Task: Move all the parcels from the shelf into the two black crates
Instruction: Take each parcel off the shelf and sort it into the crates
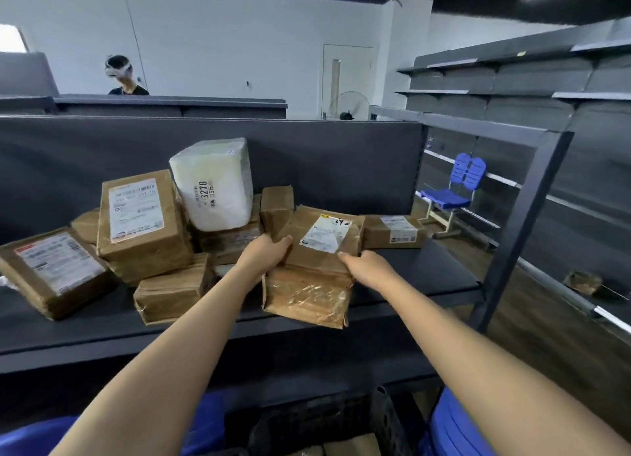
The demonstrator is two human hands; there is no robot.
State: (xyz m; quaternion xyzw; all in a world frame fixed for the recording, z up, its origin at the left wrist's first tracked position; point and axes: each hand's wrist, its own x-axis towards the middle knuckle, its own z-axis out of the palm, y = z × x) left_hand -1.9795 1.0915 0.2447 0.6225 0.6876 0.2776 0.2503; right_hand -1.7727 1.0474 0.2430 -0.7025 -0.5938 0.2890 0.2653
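Note:
A brown taped parcel [316, 271] with a white label lies at the front of the dark shelf [102, 326], its near edge hanging over the shelf lip. My left hand [264, 254] grips its left side and my right hand [367, 268] grips its right side. Several more brown parcels are piled to the left, among them a large labelled one [140, 223] and a flat one [51, 271]. A white wrapped parcel [213, 182] marked 3270 stands on the pile. Another small box [392, 232] sits to the right. A black crate [317, 421] shows below the shelf.
A grey upright post [526, 223] bounds the shelf on the right. Beyond it stand a blue chair [454, 189] and grey wall shelving. Another person [123, 76] stands behind the far partition. Blue things lie at the bottom right beside the crate.

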